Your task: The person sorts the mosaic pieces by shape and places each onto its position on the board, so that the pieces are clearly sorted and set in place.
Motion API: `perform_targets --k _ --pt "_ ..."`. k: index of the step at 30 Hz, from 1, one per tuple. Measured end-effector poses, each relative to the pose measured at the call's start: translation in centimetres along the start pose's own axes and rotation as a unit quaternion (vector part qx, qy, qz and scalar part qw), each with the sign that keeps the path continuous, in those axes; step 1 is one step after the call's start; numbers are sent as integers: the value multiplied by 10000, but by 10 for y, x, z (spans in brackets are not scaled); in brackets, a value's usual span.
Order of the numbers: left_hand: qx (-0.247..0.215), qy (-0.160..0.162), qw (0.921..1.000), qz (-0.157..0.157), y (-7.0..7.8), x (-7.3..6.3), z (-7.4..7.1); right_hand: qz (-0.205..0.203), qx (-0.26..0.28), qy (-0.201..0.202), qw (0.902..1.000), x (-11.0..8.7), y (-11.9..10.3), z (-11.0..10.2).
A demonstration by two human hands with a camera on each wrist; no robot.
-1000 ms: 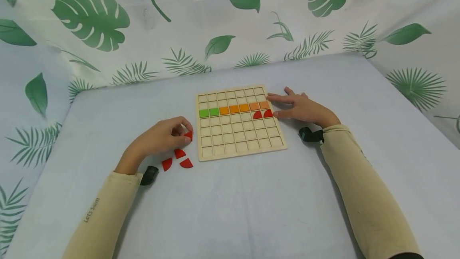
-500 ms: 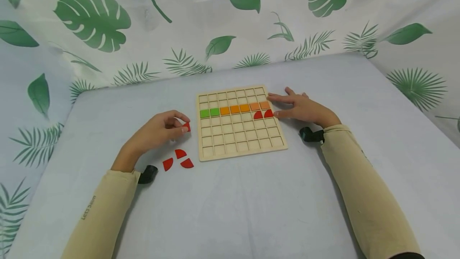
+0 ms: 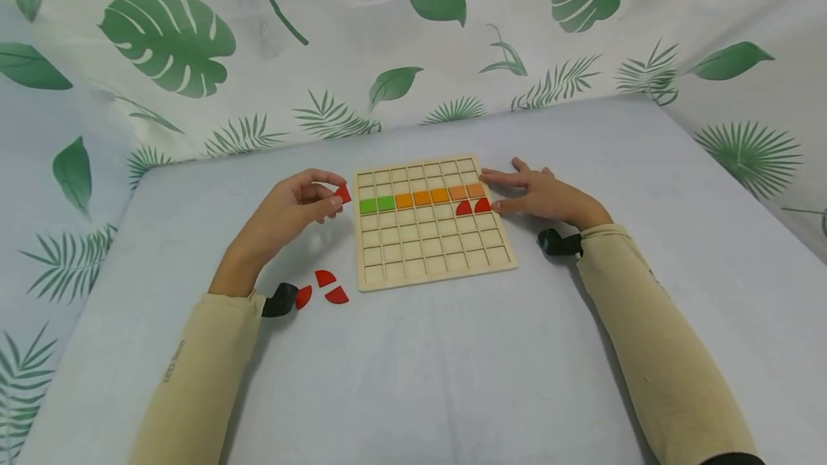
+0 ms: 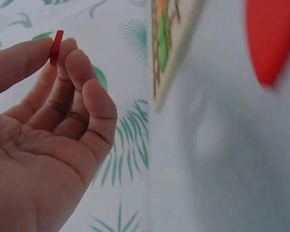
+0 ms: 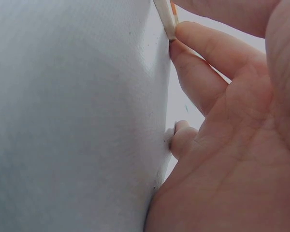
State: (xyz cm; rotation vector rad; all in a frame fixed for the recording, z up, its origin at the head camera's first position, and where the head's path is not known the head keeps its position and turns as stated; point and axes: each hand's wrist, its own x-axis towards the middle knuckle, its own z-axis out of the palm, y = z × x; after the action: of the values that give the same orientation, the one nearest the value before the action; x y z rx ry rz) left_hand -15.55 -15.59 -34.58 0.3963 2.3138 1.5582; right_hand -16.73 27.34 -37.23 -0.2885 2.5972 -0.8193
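Note:
Between thumb and fingertips my left hand [image 3: 291, 203] pinches a small red quarter-circle tile [image 3: 343, 194], raised just left of a wooden grid board [image 3: 436, 264]. The left wrist view shows that tile [image 4: 56, 48] edge-on. My right hand [image 3: 545, 196] rests at the board's right edge with its fingers spread, fingertips touching the rim. One row of the board holds green squares [image 3: 377, 204], orange squares [image 3: 422, 197] and lighter orange squares [image 3: 466, 191]. Below the lighter ones, two red quarter-circle tiles [image 3: 474, 207] sit in cells at the right.
Three loose red quarter-circle tiles [image 3: 325, 278] lie on the pale tablecloth [image 3: 413, 372], left of the board's near corner and beside the left wrist's black camera [image 3: 280, 300]. A leaf-patterned curtain [image 3: 323, 56] stands behind the table.
My left hand has lifted the red tile and carried it away from me, up along the board's left side. My right hand has stayed where it was.

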Motion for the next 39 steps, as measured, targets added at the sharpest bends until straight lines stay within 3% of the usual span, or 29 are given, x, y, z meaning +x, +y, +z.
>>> perform_targets --k 12,20,29,39 --pt "-755 13 9948 685 24 20 17 -107 -4 26 9999 -1 0 0" --pt "-1134 66 9890 947 37 29 25 -249 68 4 9997 -2 1 1" --pt "-1797 -110 9728 1459 56 38 36 -255 44 22 9997 -2 1 2" --pt "-1807 -119 9724 1472 62 45 49 -222 75 -4 9997 -3 -1 1"
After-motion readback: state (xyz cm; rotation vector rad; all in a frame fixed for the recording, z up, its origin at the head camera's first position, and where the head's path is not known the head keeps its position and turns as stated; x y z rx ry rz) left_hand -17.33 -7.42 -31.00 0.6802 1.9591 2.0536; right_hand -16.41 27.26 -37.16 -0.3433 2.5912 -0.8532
